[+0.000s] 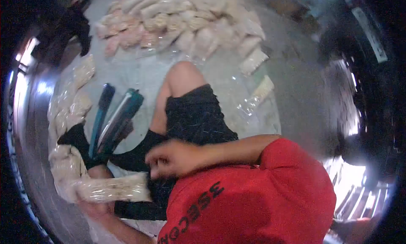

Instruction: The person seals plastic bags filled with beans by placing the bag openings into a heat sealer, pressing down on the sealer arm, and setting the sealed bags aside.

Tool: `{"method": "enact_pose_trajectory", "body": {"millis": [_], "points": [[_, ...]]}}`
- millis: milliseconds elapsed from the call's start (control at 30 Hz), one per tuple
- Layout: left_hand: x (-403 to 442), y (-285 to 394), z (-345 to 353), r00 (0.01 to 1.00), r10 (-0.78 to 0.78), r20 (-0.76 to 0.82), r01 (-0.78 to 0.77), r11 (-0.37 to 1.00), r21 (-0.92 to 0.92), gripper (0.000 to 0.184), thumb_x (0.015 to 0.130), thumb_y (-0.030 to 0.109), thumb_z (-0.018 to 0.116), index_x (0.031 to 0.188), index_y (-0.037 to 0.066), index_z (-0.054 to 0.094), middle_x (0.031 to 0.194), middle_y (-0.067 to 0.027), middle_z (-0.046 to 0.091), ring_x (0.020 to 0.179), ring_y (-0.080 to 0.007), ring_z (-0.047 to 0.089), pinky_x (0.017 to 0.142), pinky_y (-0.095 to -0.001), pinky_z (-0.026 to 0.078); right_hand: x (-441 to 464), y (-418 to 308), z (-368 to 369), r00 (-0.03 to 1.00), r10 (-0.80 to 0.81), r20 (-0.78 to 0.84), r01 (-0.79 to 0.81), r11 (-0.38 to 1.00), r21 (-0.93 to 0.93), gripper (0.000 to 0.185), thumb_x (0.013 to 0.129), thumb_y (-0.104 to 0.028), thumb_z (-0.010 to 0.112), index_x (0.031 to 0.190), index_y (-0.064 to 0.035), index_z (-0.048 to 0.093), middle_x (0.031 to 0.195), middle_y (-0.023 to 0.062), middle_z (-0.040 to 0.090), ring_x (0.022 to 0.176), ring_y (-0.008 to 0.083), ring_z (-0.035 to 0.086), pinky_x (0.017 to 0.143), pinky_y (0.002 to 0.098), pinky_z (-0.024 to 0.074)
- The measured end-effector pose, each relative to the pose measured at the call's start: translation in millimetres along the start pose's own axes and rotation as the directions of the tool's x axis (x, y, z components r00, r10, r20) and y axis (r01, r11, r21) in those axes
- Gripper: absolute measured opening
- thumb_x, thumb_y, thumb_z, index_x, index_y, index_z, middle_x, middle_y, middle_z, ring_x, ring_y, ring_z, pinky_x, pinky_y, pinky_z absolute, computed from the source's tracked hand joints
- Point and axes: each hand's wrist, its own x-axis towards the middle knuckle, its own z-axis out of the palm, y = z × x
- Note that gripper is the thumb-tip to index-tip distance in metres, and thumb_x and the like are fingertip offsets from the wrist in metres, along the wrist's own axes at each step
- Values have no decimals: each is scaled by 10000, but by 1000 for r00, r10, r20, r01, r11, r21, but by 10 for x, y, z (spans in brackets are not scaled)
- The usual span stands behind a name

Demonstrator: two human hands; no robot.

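Observation:
A long pale package in shiny clear plastic lies across in front of my lower leg. My left hand is closed under its near-left part and supports it. The hand is partly hidden by the package. My right hand is above the right end of the package, close to my dark shorts. Its fingers look bent but are blurred by motion, and I cannot make out anything in them. More pale wrapped packages lie just left of my left hand.
A large heap of pale and pinkish wrapped packages covers the far side of a light sheet. Single packages lie at its right. Dark teal long objects rest beside my leg. My bent knee rises in the middle.

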Motion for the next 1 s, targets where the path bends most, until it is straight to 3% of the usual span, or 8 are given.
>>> {"method": "enact_pose_trajectory", "body": {"millis": [67,133,233,367,467,667,700,1000], "points": [[576,-281,-571,998,5,57,43,600,-799,629,972,441,573,1378,-39,538,1316,-208,623,1142,-286,635,956,-394,535,-277,221,-486,827,-146,-543,-31,952,-304,385,901,-350,693,1090,-15,677,995,194,712,957,354,683,851,460,528],[1123,-446,-559,691,-672,-267,508,713,-483,562,960,390,671,1309,-43,591,1218,-211,660,1086,-297,648,954,-398,528,-727,820,-986,476,-67,-877,-328,912,-247,449,862,-285,720,1203,-10,619,1168,207,633,1104,383,603,967,458,482],[1574,-663,-419,759,11,-651,208,943,259,545,931,337,722,1291,-50,590,1198,-200,664,1107,-308,636,1004,-394,493,-1789,1874,-1346,121,-240,-963,-732,634,-250,396,814,-60,672,1170,33,526,1168,213,527,1120,394,515,994,475,422],[1582,-645,456,886,-224,-405,161,970,-184,479,967,267,664,1335,-21,559,1315,-205,614,1191,-317,601,1060,-389,456,-2701,2373,-1136,204,-71,-976,-936,278,-215,395,821,-74,656,1204,-32,566,1221,230,528,1161,429,503,1005,518,407],[1373,1770,541,916,-347,-200,222,856,-468,336,966,89,592,1280,-29,580,1250,-200,634,1189,-319,592,1078,-380,421,-2906,2640,-1231,395,-136,-908,-858,299,-418,345,875,-124,625,1217,-75,606,1256,219,557,1189,432,516,1011,527,408],[1038,3310,910,841,379,-386,-540,573,-616,141,830,114,754,956,68,714,994,-124,720,953,-358,686,915,-425,520,-2552,1883,-1914,27,-208,-978,-751,642,-157,264,965,-224,600,1165,-65,668,1164,182,662,1101,398,599,977,468,460],[1011,3567,890,886,360,-293,-446,486,-752,129,820,141,776,912,70,720,930,-95,729,940,-323,695,895,-425,529,-2431,1190,-1938,179,-287,-941,-681,654,-329,268,1002,-255,589,1150,-44,660,1131,149,679,1052,340,637,934,428,489],[1037,3562,900,847,372,-379,-507,355,-785,1073,653,573,878,1482,66,423,1320,-193,608,1171,-379,613,1045,-466,477,-899,-418,-996,434,-684,-587,347,728,-591,65,979,-71,618,1024,-26,628,1004,132,682,900,229,689,811,345,559]]}}
